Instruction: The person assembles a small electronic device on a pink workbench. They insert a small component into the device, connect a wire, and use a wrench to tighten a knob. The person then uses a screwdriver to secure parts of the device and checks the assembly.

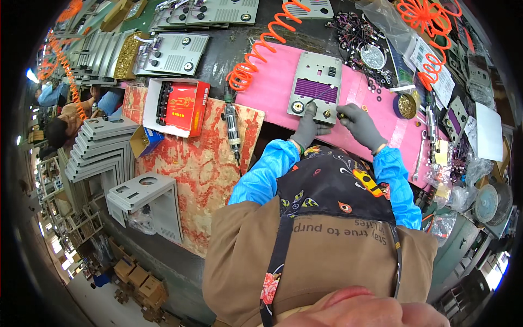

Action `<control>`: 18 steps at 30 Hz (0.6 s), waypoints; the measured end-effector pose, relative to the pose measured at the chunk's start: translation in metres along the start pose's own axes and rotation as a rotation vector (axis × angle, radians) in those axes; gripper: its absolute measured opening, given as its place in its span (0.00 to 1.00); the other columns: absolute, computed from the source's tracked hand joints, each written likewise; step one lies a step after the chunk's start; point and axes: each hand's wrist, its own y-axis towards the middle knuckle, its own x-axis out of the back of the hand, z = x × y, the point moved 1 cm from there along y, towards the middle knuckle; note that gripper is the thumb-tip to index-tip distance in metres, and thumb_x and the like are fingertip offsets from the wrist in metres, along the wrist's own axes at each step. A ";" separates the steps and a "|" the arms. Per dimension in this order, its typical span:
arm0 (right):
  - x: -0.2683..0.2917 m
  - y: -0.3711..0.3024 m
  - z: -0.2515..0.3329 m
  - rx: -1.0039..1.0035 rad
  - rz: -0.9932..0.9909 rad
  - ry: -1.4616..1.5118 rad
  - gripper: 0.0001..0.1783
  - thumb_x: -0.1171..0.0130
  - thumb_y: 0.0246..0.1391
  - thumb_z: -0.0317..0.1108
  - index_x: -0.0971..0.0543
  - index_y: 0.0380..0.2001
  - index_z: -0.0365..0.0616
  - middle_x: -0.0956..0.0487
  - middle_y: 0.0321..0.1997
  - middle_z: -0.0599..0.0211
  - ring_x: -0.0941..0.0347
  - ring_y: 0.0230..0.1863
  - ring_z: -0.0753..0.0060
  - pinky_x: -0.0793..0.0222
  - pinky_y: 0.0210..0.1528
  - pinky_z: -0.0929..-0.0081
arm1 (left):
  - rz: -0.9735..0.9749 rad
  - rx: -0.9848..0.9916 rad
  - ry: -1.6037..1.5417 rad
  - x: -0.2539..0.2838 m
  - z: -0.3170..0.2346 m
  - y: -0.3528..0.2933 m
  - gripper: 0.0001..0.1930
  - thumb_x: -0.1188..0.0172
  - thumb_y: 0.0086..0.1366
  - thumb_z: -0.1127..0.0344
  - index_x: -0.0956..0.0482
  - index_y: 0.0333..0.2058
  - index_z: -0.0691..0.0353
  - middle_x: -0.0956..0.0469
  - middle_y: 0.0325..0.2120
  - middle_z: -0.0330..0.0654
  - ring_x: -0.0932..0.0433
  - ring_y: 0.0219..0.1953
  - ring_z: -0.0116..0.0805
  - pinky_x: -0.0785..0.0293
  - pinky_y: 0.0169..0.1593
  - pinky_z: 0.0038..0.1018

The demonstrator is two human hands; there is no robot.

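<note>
A light grey metal panel (pixel 300 70) lies on the pink mat in front of me, with a purple slotted area, a black switch and two round fittings near its lower edge. My left hand (pixel 309 128), in a grey glove, grips the panel's lower edge, thumb on top and fingers below. Just right of the panel's lower corner is my right hand (pixel 359 126), also gloved. Its thumb and finger are pinched together at a small dark piece with a yellowish spot, too small to name. A thin dark wire crosses the purple area.
Left of the mat hangs a pneumatic screwdriver (pixel 232 128) beside a red box (pixel 185 109) of black parts. Stacked grey housings (pixel 103 136) stand farther left. To the right are a tin of small brass parts (pixel 406 105), a wrench (pixel 420 155) and a wire pile (pixel 354 41).
</note>
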 end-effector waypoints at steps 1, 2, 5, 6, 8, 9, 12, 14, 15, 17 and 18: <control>-0.001 0.005 0.002 0.032 -0.037 -0.014 0.20 0.42 0.53 0.22 0.24 0.52 0.40 0.23 0.46 0.57 0.24 0.47 0.56 0.29 0.49 0.65 | -0.006 0.005 -0.003 -0.001 -0.001 0.000 0.39 0.59 0.66 0.29 0.33 0.58 0.58 0.24 0.49 0.51 0.20 0.46 0.49 0.20 0.46 0.45; -0.003 0.009 0.004 0.064 -0.075 -0.029 0.20 0.42 0.53 0.23 0.24 0.51 0.41 0.23 0.45 0.56 0.24 0.47 0.54 0.28 0.49 0.64 | -0.013 0.009 -0.006 -0.002 -0.001 0.000 0.39 0.59 0.66 0.29 0.33 0.58 0.58 0.24 0.48 0.51 0.20 0.46 0.49 0.20 0.46 0.44; -0.015 0.024 0.008 0.157 -0.064 -0.149 0.19 0.44 0.52 0.24 0.24 0.50 0.40 0.24 0.44 0.55 0.25 0.47 0.51 0.27 0.47 0.62 | -0.015 -0.005 0.046 -0.004 -0.004 -0.003 0.37 0.60 0.68 0.30 0.31 0.57 0.57 0.23 0.46 0.50 0.19 0.45 0.47 0.20 0.45 0.42; -0.019 0.026 0.007 0.183 -0.037 -0.210 0.19 0.44 0.52 0.24 0.24 0.49 0.40 0.24 0.43 0.55 0.25 0.47 0.51 0.27 0.47 0.62 | -0.039 0.005 0.050 -0.007 -0.004 -0.002 0.36 0.61 0.68 0.31 0.30 0.55 0.57 0.22 0.44 0.49 0.19 0.43 0.45 0.20 0.43 0.40; -0.028 0.029 0.008 0.218 -0.042 -0.388 0.18 0.45 0.52 0.25 0.24 0.48 0.40 0.24 0.42 0.56 0.25 0.47 0.51 0.26 0.46 0.62 | -0.047 -0.003 0.028 -0.008 -0.006 -0.004 0.35 0.59 0.68 0.31 0.28 0.53 0.59 0.20 0.41 0.48 0.18 0.39 0.42 0.19 0.39 0.35; -0.033 0.030 0.009 0.237 -0.039 -0.476 0.17 0.46 0.52 0.25 0.25 0.47 0.39 0.25 0.42 0.56 0.26 0.47 0.51 0.26 0.46 0.62 | -0.055 -0.007 0.013 -0.008 -0.006 -0.006 0.35 0.58 0.68 0.31 0.27 0.51 0.60 0.19 0.39 0.47 0.17 0.36 0.40 0.18 0.37 0.33; -0.044 0.028 0.013 0.283 -0.017 -0.727 0.16 0.47 0.52 0.26 0.26 0.46 0.41 0.25 0.43 0.57 0.26 0.47 0.53 0.26 0.45 0.63 | -0.025 -0.050 -0.002 -0.001 0.002 0.001 0.34 0.57 0.68 0.32 0.27 0.51 0.59 0.19 0.38 0.46 0.17 0.36 0.39 0.18 0.37 0.33; -0.055 0.023 0.004 0.267 0.003 -0.748 0.23 0.45 0.51 0.25 0.28 0.53 0.41 0.26 0.48 0.56 0.27 0.48 0.51 0.26 0.46 0.62 | -0.049 -0.064 0.006 -0.001 0.005 0.001 0.33 0.57 0.68 0.33 0.27 0.51 0.59 0.19 0.37 0.46 0.17 0.35 0.39 0.18 0.36 0.33; -0.057 0.021 0.002 0.261 0.016 -0.761 0.27 0.44 0.50 0.24 0.29 0.56 0.41 0.26 0.50 0.56 0.27 0.49 0.50 0.27 0.47 0.62 | -0.061 -0.072 0.006 -0.002 0.004 0.000 0.33 0.56 0.68 0.33 0.27 0.51 0.59 0.19 0.37 0.46 0.17 0.35 0.39 0.18 0.36 0.33; -0.043 0.015 -0.007 0.314 -0.129 -0.416 0.26 0.43 0.52 0.26 0.29 0.56 0.44 0.26 0.50 0.56 0.26 0.49 0.52 0.26 0.46 0.64 | -0.048 -0.066 0.058 -0.005 0.002 -0.002 0.33 0.59 0.69 0.33 0.28 0.52 0.57 0.20 0.41 0.46 0.18 0.37 0.39 0.19 0.39 0.35; -0.035 0.014 -0.007 0.338 -0.199 -0.240 0.26 0.42 0.52 0.26 0.29 0.57 0.45 0.26 0.49 0.56 0.26 0.48 0.53 0.26 0.45 0.64 | -0.042 -0.062 0.085 -0.007 0.000 -0.004 0.32 0.60 0.70 0.33 0.28 0.52 0.56 0.21 0.42 0.46 0.19 0.39 0.39 0.19 0.41 0.36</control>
